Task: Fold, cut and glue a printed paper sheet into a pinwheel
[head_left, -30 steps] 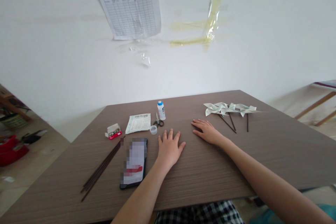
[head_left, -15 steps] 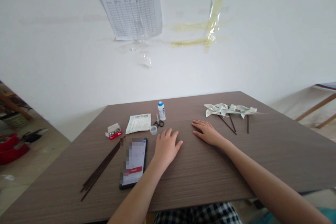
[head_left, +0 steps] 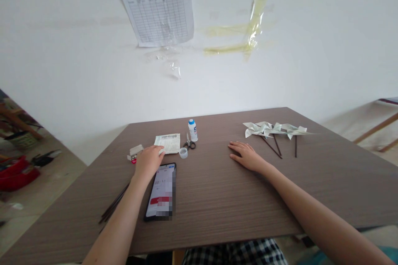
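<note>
My left hand is over the lower left corner of a stack of printed paper squares, its fingertips at the paper. Its fingers are bent and partly hidden, so whether they grip a sheet cannot be made out. Just left of it sits a small white and red box, partly covered. A phone lies below the hand, and thin dark sticks are partly behind the forearm. My right hand rests flat and open on the table, holding nothing. Several paper pinwheels on dark sticks lie beyond it.
Near the middle back of the table stand a white glue bottle with a blue cap, small scissors and a clear plastic cup. The wall rises behind the table. A red container is on the floor at left.
My left hand has moved left from beside the phone and plastic cup to the paper stack, covering part of the small box. The right hand stays in place.
</note>
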Action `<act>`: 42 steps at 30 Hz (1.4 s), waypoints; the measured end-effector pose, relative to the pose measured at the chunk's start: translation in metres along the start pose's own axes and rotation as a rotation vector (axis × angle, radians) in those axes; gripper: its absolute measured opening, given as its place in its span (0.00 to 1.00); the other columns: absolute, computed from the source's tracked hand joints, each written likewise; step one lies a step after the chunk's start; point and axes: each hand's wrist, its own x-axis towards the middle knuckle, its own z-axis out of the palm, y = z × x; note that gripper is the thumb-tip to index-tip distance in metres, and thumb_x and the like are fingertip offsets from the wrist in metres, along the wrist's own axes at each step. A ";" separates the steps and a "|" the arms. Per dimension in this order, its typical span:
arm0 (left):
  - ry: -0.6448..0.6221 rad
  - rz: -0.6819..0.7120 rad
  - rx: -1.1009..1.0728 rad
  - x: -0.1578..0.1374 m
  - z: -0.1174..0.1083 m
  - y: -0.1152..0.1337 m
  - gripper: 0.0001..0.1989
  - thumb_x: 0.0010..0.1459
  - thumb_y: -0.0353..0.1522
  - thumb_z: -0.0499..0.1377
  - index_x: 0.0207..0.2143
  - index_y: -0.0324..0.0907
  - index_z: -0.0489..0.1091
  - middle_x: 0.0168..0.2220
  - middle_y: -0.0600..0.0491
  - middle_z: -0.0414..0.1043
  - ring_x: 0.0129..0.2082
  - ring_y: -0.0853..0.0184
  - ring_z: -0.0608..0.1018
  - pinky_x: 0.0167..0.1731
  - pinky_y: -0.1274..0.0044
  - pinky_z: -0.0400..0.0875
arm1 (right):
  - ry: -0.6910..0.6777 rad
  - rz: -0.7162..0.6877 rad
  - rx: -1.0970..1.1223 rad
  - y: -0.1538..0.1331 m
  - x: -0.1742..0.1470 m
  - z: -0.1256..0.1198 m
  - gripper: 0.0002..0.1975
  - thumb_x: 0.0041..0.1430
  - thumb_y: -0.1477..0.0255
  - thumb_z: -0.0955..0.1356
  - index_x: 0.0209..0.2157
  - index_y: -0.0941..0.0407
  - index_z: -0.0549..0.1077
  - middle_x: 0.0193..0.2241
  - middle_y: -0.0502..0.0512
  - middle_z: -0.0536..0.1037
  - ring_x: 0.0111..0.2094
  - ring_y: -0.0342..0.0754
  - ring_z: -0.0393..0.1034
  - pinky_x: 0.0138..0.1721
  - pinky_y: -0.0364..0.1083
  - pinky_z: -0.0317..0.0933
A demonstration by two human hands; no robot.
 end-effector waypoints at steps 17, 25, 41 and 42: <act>-0.058 0.015 -0.008 0.026 0.014 -0.008 0.21 0.84 0.36 0.57 0.64 0.56 0.90 0.68 0.45 0.93 0.72 0.44 0.90 0.84 0.46 0.65 | 0.021 -0.022 0.043 0.007 0.004 0.005 0.30 0.86 0.60 0.71 0.83 0.47 0.79 0.87 0.64 0.72 0.90 0.69 0.62 0.91 0.74 0.51; -0.061 0.010 -0.009 0.030 0.018 -0.009 0.21 0.84 0.38 0.59 0.64 0.56 0.91 0.67 0.43 0.93 0.72 0.41 0.90 0.85 0.41 0.63 | 0.018 -0.024 0.045 0.010 0.004 0.006 0.31 0.87 0.59 0.71 0.83 0.48 0.79 0.88 0.64 0.71 0.90 0.70 0.62 0.91 0.73 0.51; -0.024 0.003 0.011 0.036 0.023 -0.008 0.23 0.83 0.33 0.54 0.57 0.50 0.91 0.56 0.39 0.96 0.62 0.42 0.95 0.82 0.40 0.66 | 0.023 -0.020 0.056 0.009 0.004 0.005 0.30 0.86 0.60 0.72 0.82 0.48 0.80 0.87 0.65 0.72 0.90 0.70 0.62 0.92 0.73 0.50; -0.019 0.001 0.011 0.036 0.023 -0.008 0.23 0.83 0.33 0.53 0.57 0.49 0.91 0.56 0.38 0.96 0.62 0.42 0.95 0.82 0.40 0.66 | 0.020 -0.019 0.054 0.008 0.004 0.005 0.30 0.87 0.60 0.72 0.83 0.48 0.80 0.88 0.65 0.71 0.90 0.70 0.61 0.92 0.73 0.50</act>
